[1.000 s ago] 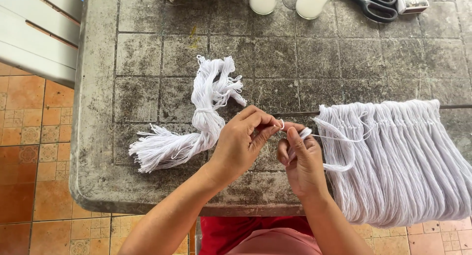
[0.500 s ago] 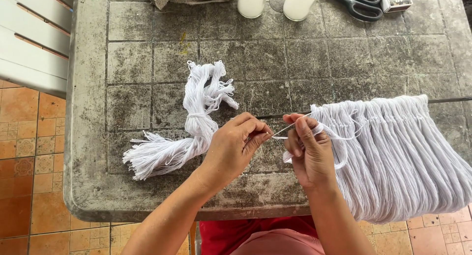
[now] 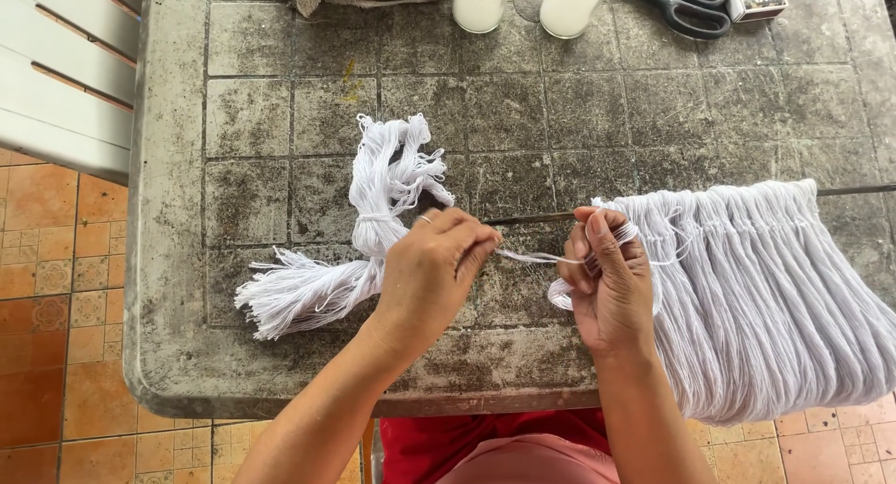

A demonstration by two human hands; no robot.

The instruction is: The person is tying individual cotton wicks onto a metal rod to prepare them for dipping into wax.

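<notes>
Just hands (image 3: 431, 271) mid-table, strand (image 3: 532, 256) taut

Home patio or yard, weathered grey concrete table (image 3: 280, 92) (stained, tile-patterned), orange patterned floor tiles (image 3: 47, 307), white plastic chair (image 3: 65, 73)

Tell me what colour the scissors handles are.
Black, on the scissors at the table's far edge, in the head view.

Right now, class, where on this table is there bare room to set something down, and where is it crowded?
Bare patches: the table left of the tied yarn bundle, and the wide middle between the scissors and the yarn fringe. Crowded: the far edge, and around the left hand and right hand.
</notes>
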